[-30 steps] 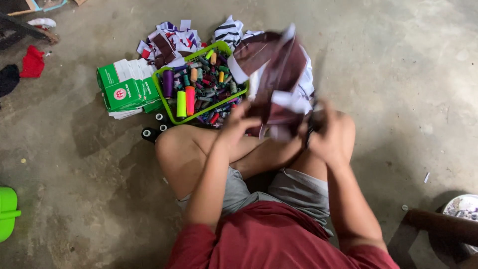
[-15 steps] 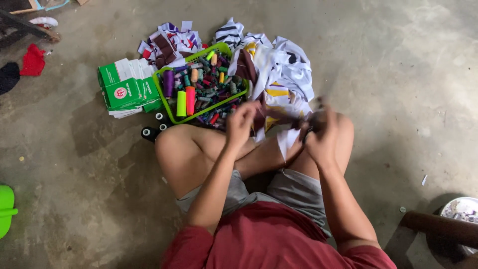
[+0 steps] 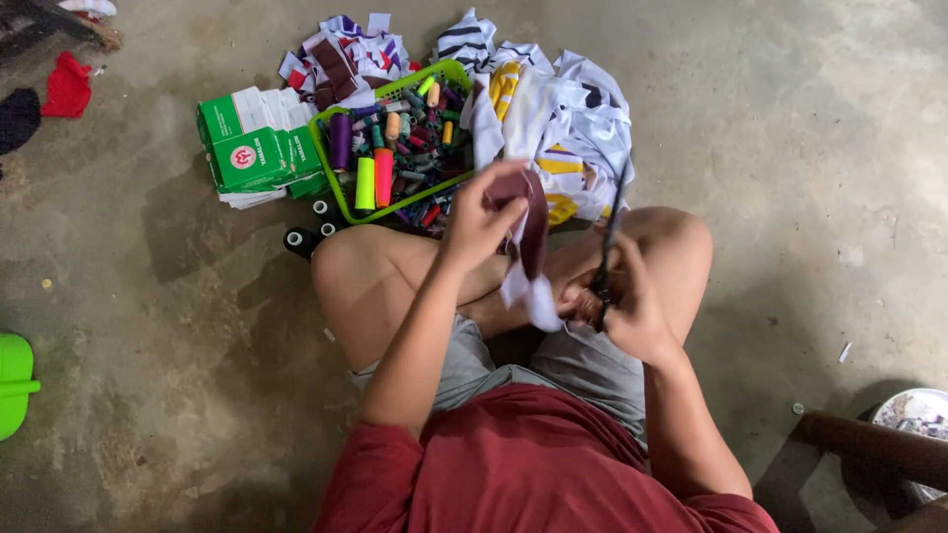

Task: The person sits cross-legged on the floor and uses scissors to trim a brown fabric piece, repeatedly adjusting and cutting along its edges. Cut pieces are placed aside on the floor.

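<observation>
I sit cross-legged on a concrete floor. My left hand (image 3: 481,222) pinches a dark maroon strip of fabric (image 3: 529,219) with white ends, hanging down over my legs. My right hand (image 3: 632,306) grips black scissors (image 3: 608,237) whose blades point up and away from me, just right of the strip. Behind my hands lies a pile of white, yellow and striped cloth (image 3: 563,128). A green plastic basket (image 3: 341,188) full of several thread spools stands to the left of that pile.
A green and white carton (image 3: 247,148) lies left of the basket, with fabric scraps (image 3: 341,54) behind it. Black spools (image 3: 301,237) rest by my left knee. A red cloth (image 3: 67,84) lies far left, a green object (image 3: 15,380) at the left edge, a dark wooden piece (image 3: 869,449) lower right.
The large maroon and white cloth I held up has dropped onto the pile. My hands have lowered and moved apart; the left now holds only a narrow strip, the right the scissors.
</observation>
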